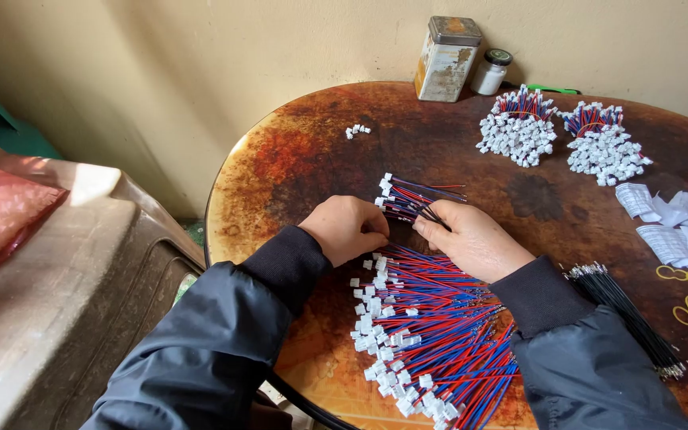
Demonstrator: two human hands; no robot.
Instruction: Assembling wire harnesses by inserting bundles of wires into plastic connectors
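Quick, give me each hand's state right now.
Left hand: curled shut, fingertips at the wire bundle; a grip cannot be told.
Right hand: closed, pinching that bundle by its black wires.

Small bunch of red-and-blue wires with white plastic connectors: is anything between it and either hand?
Nothing visible. The right hand already grips the small bunch of red-and-blue wires with white plastic connectors, and the left hand touches its near end, above the big loose pile of wires.
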